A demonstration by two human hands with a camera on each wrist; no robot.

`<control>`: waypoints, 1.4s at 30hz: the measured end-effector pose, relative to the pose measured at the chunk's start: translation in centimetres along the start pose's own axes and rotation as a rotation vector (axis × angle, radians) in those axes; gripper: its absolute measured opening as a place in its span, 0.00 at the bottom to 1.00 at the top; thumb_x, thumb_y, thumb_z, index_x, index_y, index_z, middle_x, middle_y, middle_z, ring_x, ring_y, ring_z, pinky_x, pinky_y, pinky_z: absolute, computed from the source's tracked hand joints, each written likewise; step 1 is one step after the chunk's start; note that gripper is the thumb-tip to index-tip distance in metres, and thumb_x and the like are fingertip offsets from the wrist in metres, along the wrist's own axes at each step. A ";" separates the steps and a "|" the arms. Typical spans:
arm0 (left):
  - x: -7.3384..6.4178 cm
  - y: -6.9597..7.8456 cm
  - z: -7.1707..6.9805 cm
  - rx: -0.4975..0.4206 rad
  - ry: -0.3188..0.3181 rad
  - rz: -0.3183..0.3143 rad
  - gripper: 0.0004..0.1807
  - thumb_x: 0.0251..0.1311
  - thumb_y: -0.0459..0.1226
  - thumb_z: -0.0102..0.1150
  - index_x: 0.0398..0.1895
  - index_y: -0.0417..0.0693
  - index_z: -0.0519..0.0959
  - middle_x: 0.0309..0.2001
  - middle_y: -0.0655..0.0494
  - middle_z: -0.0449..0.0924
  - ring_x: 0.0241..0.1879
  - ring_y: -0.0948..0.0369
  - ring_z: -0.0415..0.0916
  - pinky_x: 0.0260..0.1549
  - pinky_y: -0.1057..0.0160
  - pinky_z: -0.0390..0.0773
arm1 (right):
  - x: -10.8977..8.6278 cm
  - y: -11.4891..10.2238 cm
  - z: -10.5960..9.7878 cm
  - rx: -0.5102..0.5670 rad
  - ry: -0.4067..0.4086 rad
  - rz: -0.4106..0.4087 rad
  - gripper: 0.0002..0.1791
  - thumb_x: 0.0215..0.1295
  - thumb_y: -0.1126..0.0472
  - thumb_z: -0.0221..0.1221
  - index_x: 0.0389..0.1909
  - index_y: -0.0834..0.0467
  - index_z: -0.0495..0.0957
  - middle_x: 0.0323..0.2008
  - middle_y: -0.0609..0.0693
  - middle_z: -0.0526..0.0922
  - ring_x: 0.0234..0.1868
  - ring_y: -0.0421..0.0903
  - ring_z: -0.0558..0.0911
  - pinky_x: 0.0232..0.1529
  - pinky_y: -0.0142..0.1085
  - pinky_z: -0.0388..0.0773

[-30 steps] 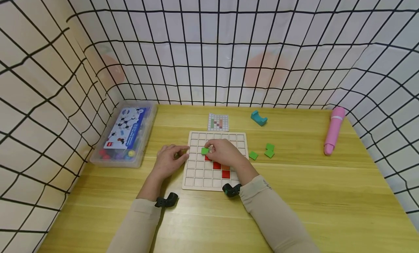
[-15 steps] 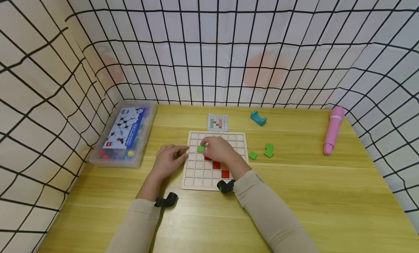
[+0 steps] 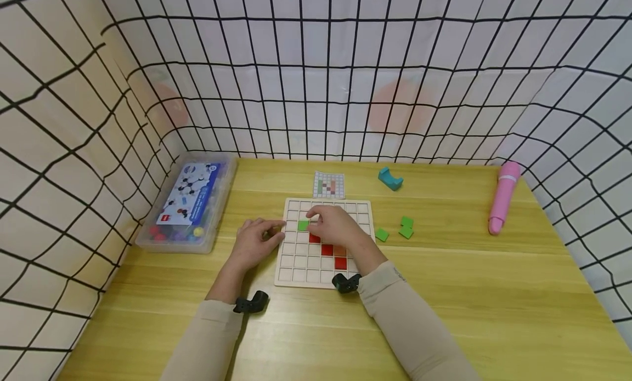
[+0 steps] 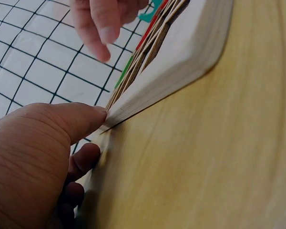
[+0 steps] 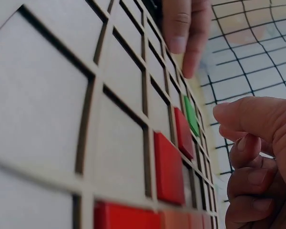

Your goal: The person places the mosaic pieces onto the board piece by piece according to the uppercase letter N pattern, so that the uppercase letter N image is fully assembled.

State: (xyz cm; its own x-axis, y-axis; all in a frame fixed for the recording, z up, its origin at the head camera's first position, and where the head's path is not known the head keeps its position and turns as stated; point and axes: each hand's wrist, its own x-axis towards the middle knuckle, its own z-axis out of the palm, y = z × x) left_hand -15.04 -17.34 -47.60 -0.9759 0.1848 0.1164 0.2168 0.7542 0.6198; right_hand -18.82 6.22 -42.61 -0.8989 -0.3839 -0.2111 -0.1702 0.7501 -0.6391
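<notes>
A pale wooden grid board [image 3: 300, 262] lies on the table. On its left edge rest the thumb and index finger of my left hand [image 3: 255, 243]; the thumb touches the rim in the left wrist view. A green square tile [image 3: 303, 226] sits flat in a cell of the board. Just right of it, my right hand [image 3: 336, 226] hovers, thumb and index finger apart, other fingers loosely curled, nothing between them. Red tiles [image 3: 327, 250] step down diagonally, beside an orange-red tile [image 3: 339, 251]. The hand and forearm hide some cells.
Loose green tiles [image 3: 382, 235] lie right of the board. Behind it are a printed pattern card [image 3: 328, 185] and a teal curved block [image 3: 390, 178]. A clear plastic box [image 3: 214, 227] stands at left, a pink pen-like object [image 3: 504, 197] at right. Black netting [image 3: 326, 131] encloses the table.
My right hand carried the green tile leftward and set it in a cell, then let go and drew back slightly right. My left hand stayed at the board's edge.
</notes>
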 end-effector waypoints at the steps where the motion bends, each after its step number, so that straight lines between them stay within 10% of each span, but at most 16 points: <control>1: 0.0 0.0 0.0 0.000 -0.001 0.000 0.18 0.68 0.46 0.64 0.60 0.58 0.84 0.40 0.57 0.83 0.41 0.56 0.68 0.47 0.52 0.60 | -0.2 0.2 -0.2 0.009 0.009 0.007 0.18 0.70 0.53 0.62 0.58 0.50 0.82 0.25 0.48 0.78 0.23 0.44 0.74 0.28 0.36 0.70; 42: -0.3 0.3 -0.1 -0.012 -0.001 0.010 0.18 0.69 0.45 0.64 0.60 0.56 0.84 0.40 0.56 0.84 0.41 0.55 0.67 0.49 0.52 0.61 | -8.8 11.3 -5.5 0.097 0.163 0.188 0.24 0.67 0.54 0.66 0.61 0.59 0.78 0.28 0.49 0.74 0.27 0.45 0.71 0.31 0.37 0.67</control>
State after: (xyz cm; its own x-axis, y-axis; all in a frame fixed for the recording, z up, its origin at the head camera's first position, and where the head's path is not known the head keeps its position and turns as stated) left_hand -14.70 -17.22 -47.35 -0.9736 0.1929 0.1221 0.2263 0.7447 0.6278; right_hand -15.09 21.05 -43.91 -0.9656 -0.1448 -0.2159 0.0385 0.7418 -0.6696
